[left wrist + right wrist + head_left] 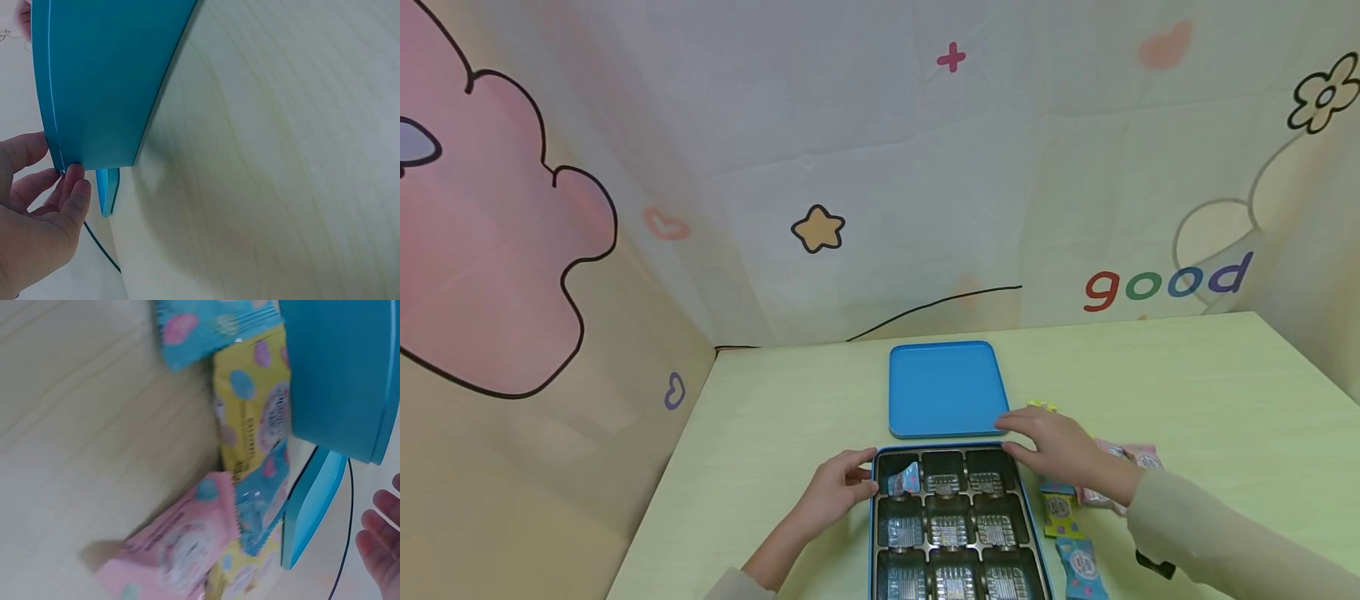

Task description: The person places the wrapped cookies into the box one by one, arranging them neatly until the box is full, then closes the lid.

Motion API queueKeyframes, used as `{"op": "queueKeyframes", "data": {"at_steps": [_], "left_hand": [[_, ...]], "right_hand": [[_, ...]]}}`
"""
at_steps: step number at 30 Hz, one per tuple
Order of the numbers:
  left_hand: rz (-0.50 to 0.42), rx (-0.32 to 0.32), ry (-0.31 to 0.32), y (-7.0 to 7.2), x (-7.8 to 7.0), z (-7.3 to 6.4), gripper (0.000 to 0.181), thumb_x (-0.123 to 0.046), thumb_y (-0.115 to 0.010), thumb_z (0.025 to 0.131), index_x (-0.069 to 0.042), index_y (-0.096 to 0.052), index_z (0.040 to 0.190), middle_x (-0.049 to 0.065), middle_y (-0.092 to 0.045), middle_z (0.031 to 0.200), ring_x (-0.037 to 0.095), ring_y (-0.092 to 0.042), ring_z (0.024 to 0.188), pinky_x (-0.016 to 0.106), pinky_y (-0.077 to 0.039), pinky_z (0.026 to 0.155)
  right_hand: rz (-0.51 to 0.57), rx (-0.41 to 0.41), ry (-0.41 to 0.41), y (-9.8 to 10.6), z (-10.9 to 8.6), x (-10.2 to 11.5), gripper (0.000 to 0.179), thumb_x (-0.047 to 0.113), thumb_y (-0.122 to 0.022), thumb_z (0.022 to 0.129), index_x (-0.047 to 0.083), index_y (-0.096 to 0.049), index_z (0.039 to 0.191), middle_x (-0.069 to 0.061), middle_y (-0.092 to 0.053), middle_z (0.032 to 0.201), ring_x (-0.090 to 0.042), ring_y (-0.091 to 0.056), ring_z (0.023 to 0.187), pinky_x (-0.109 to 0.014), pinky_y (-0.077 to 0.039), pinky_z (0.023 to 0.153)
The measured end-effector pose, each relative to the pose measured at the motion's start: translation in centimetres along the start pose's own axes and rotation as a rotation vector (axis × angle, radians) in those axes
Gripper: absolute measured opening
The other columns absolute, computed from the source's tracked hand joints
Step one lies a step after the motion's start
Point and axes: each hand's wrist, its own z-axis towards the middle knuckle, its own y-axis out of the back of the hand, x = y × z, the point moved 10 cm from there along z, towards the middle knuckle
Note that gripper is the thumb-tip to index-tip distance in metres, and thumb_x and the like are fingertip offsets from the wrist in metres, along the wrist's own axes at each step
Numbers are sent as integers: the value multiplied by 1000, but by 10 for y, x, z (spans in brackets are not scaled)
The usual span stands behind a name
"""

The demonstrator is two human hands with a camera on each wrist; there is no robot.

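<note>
A blue-rimmed box (873, 542) holds a black tray divided into several compartments. One blue candy packet (904, 479) lies in its far-left compartment. My left hand (835, 492) is at the far-left corner, its fingertips touching the blue outer wall (106, 94) in the left wrist view. My right hand (1063, 450) reaches over the far-right corner. Its thumb is close to the rim and its straighter fingers overlap the near-right corner of a flat blue lid (947, 387). In the right wrist view, the fingers (381, 531) stand apart with nothing between them.
Wrapped packets lie right of the box: a yellow packet (1060, 512), a blue packet (1081, 567) and a pink packet (178, 540), partly under my right forearm in the head view. A printed cloth wall (880, 167) rises behind the pale wooden table (760, 433).
</note>
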Motion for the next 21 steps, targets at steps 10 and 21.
{"op": "queueKeyframes", "data": {"at_steps": [10, 21], "left_hand": [[2, -4, 1, 0, 3, 1, 48, -8, -59, 82, 1, -46, 127, 19, -50, 122, 29, -56, 100, 36, -50, 79], [-18, 11, 2, -2, 4, 2, 47, -4, -58, 83, 3, -44, 127, 22, -49, 122, 32, -55, 100, 37, -50, 78]], "right_hand": [[-5, 48, -3, -4, -13, -14, 29, 19, -60, 82, 9, -62, 110, -10, -60, 113, -27, -55, 105, -43, -48, 80], [-7, 150, 14, -11, -24, -21, 33, 19, -59, 82, 8, -60, 113, -10, -56, 121, -32, -48, 115, -47, -44, 87]]}}
